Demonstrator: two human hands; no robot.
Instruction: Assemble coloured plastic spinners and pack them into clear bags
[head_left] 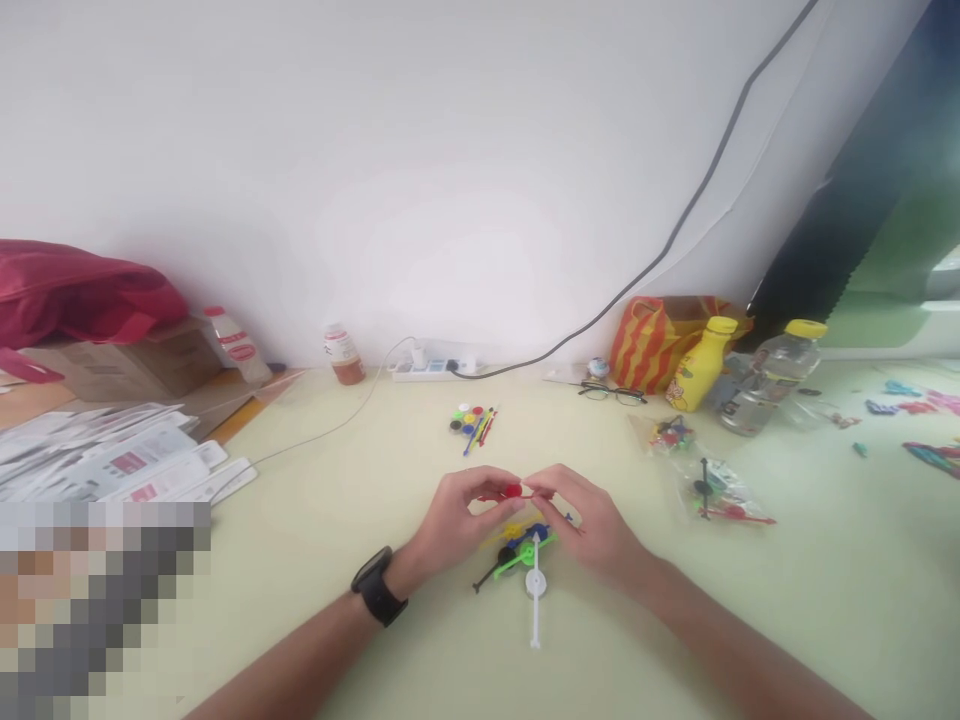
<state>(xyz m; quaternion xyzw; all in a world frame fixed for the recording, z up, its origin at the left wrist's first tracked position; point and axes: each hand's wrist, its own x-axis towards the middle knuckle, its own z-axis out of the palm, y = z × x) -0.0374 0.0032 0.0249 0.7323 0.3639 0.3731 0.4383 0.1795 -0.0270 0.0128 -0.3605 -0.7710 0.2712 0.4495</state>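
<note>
Both my hands meet over the middle of the pale table. My left hand (457,520), with a black watch on the wrist, and my right hand (581,525) pinch a small red plastic disc on a red stick (513,491) between their fingertips. Just below them lies a little heap of plastic toy parts: a white stick with a disc (535,590), a green stick (517,560), a black stick with a disc (495,570), and blue and yellow bits partly hidden by my fingers.
A cluster of coloured discs and sticks (471,422) lies further back. Clear bags of parts (712,490) lie to the right, near a yellow bottle (701,365), a clear bottle (772,385) and glasses (611,393). A power strip (435,368), small bottles and papers (112,460) are left.
</note>
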